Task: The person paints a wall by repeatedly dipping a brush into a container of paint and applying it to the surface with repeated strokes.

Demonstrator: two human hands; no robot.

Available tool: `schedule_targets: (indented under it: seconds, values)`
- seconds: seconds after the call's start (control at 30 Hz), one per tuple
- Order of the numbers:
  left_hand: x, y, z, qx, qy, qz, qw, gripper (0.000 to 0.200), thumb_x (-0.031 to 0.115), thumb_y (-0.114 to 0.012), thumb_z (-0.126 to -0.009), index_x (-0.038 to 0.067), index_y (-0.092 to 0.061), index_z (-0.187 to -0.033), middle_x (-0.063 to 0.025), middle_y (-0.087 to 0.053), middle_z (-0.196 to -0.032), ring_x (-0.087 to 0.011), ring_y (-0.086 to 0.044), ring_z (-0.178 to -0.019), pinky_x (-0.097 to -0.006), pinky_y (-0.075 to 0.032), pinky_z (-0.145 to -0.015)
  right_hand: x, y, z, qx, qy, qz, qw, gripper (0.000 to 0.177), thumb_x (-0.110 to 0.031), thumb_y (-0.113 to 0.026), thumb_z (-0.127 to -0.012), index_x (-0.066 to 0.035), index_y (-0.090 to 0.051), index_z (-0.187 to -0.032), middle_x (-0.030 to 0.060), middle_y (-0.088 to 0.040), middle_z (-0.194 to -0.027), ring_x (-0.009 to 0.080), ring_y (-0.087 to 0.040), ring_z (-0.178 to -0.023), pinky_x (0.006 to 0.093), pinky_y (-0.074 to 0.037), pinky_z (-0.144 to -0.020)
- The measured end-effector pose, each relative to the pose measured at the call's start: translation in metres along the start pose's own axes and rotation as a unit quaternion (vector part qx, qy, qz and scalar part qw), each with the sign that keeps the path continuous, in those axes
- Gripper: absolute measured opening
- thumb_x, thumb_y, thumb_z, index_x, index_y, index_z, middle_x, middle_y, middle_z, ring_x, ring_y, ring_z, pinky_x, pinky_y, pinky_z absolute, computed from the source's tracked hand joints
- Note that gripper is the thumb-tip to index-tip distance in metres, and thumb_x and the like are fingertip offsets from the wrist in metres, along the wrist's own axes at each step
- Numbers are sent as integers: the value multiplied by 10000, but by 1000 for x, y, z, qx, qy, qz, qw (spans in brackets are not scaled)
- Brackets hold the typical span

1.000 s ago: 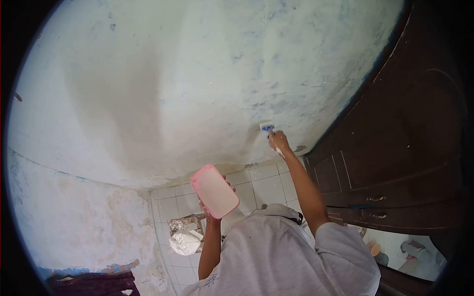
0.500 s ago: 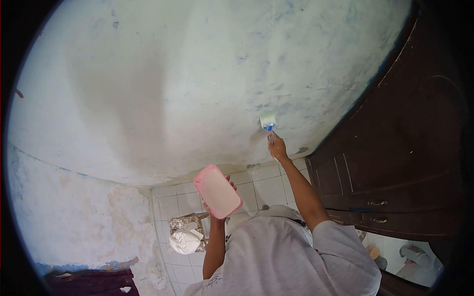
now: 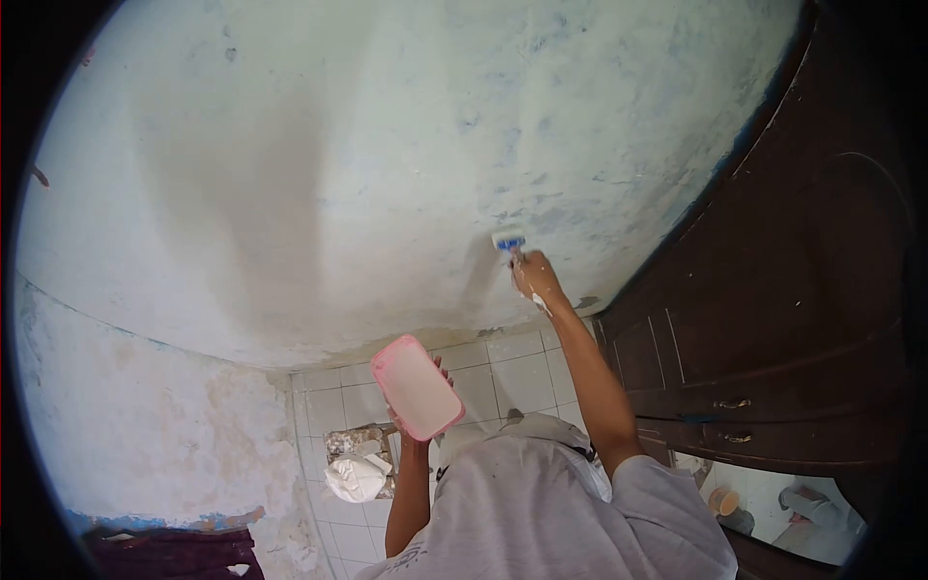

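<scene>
My right hand [image 3: 536,276] is closed around the handle of a paintbrush [image 3: 508,240] with a blue band and pale, coated bristles. The brush is up close against the pale, patchy wall [image 3: 416,193], right of the middle of the view. White smears mark my right hand and wrist. Lower down, my left hand [image 3: 444,370] supports a pink rectangular plastic tub [image 3: 418,387] from beneath, its fingers wrapped round the right side. Smooth off-white paint or plaster fills much of the tub.
A dark wooden wardrobe [image 3: 754,271] with metal handles stands along the right. Below left, a paint-spattered stool [image 3: 353,443] bears a white bag [image 3: 358,478] on the tiled floor [image 3: 522,372]. Dark purple cloth [image 3: 174,553] hangs at lower left. A mirror [image 3: 773,483] lies low on the right.
My right hand and the brush have shifted a little left, and the brush is tilted more out from the wall. The tub sits slightly lower and further left in view.
</scene>
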State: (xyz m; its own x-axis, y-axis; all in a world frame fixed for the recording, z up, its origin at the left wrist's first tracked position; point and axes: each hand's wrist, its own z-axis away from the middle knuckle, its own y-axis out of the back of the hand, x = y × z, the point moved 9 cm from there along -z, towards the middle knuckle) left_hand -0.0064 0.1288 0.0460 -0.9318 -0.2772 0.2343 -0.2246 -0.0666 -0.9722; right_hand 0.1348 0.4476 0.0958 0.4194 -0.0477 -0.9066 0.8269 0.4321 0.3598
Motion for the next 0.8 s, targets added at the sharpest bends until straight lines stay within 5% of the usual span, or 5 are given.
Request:
schedule_targets:
  seconds: [0.17, 0.37, 0.43, 0.67, 0.8]
  values:
    - [2, -1, 7, 23, 8, 26, 999, 1141, 545, -809, -766, 132, -189, -1630, -261, -270, -1629, -452, -449, -1387, -586, -372, -1175, -157, 55, 83, 54, 177, 36, 982, 410, -353, -506, -1047, 0, -647, -895, 242, -662, -734, 443, -663, -708, 480, -518, -666]
    - [2, -4, 15, 40, -6, 22, 999, 1133, 538, -810, -768, 128, -196, -1627, -260, -272, -1627, -455, -457, -1376, -584, -375, -1171, 8, -19, 5, 175, 140, 171, 959, 295, -277, -480, -1041, -23, -622, -1089, 256, -683, -847, 444, -682, -808, 528, -528, -759]
    - [7, -8, 23, 31, -20, 8, 999, 1119, 548, -800, -775, 122, -208, -1624, -264, -287, -1619, -455, -464, -1369, -584, -377, -1168, 62, -48, -5, 87, 40, 162, 982, 318, -269, -492, -1005, -57, -598, -1217, 253, -706, -972, 453, -680, -955, 558, -523, -865]
    - [21, -16, 36, 89, 14, -34, 995, 1149, 564, -821, -748, 90, -230, -1612, -232, -314, -1613, -391, -499, -1344, -538, -418, -1154, 241, -128, -50, -86, -5, 293, 952, 266, -266, -572, -968, -33, -698, -947, 209, -729, -850, 355, -735, -848, 517, -566, -803]
    - [31, -10, 46, 87, 12, -75, 993, 1152, 557, -833, -737, 103, -235, -1612, -230, -317, -1612, -404, -501, -1342, -539, -412, -1161, 188, -111, -29, -116, -81, 117, 983, 461, -378, -513, -952, 30, -692, -831, 268, -731, -909, 416, -724, -958, 476, -586, -860]
